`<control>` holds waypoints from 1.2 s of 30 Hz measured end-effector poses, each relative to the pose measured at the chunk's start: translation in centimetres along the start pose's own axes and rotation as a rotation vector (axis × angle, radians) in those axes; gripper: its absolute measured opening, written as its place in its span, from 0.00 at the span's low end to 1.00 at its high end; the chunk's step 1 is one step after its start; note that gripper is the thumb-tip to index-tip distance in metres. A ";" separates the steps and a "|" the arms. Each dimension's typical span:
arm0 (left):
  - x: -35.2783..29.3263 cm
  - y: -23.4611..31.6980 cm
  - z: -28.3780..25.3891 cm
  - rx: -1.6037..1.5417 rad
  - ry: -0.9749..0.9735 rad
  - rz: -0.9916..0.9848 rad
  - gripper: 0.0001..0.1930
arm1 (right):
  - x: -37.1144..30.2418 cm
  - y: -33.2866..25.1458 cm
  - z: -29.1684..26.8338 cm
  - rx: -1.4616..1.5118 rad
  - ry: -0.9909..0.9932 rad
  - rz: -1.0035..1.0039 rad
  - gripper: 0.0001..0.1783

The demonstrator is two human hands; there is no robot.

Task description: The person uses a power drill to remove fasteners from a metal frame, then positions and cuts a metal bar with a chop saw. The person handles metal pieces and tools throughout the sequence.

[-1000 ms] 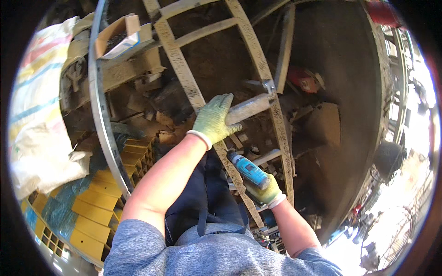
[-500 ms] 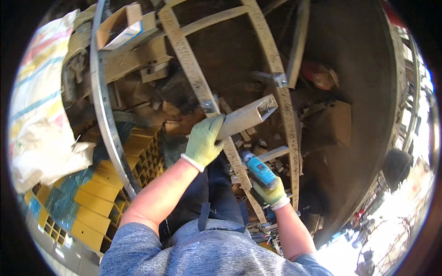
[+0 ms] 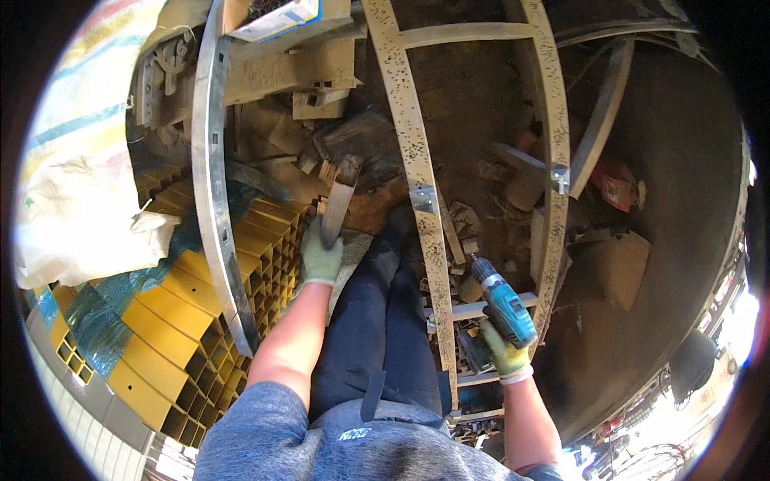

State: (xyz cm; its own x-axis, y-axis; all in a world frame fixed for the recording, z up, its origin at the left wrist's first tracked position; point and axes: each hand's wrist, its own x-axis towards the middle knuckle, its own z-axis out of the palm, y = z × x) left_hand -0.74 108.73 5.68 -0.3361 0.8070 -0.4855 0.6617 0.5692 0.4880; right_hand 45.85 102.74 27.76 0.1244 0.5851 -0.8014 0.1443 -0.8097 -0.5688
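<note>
My left hand (image 3: 322, 258), in a pale green work glove, grips a short hollow metal tube (image 3: 340, 207) by its near end. The tube points away from me, low beside my left leg. In my right hand (image 3: 505, 353), gloved too, is a teal cordless drill (image 3: 504, 305), its chuck pointing forward and to the left. The drill is over the rungs of a ladder-like metal frame (image 3: 415, 144) with speckled side rails. A small metal bracket (image 3: 424, 200) sits on the left rail and another bracket (image 3: 560, 178) on the right one.
To my left lie stacked yellow square tubes (image 3: 180, 280) partly wrapped in plastic, with a white striped sack (image 3: 88, 192) beyond. A long metal rail (image 3: 210, 160) stands between them and me. An open cardboard box (image 3: 277, 20) is at the far left. Scraps (image 3: 469, 240) litter the floor.
My left hand has carried the tube from over the frame's left rail to the left and down. The view has shifted. The drill stays in my right hand.
</note>
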 end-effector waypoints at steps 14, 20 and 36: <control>17.9 -14.5 15.8 0.239 0.079 0.088 0.35 | 6.7 3.3 3.1 0.341 0.106 0.220 0.19; 20.7 -13.9 16.8 0.487 0.029 0.101 0.32 | 7.6 2.8 4.4 0.411 0.100 0.188 0.31; -2.1 9.2 -4.3 -1.166 -0.768 -0.375 0.49 | 5.7 -6.0 10.6 -0.728 -0.423 -0.250 0.34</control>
State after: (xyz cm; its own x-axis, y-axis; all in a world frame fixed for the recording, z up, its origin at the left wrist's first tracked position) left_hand 3.17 112.98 14.30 0.3202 0.5159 -0.7946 -0.4223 0.8285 0.3677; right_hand 35.30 110.43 24.62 -0.3482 0.5585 -0.7529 0.7273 -0.3458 -0.5928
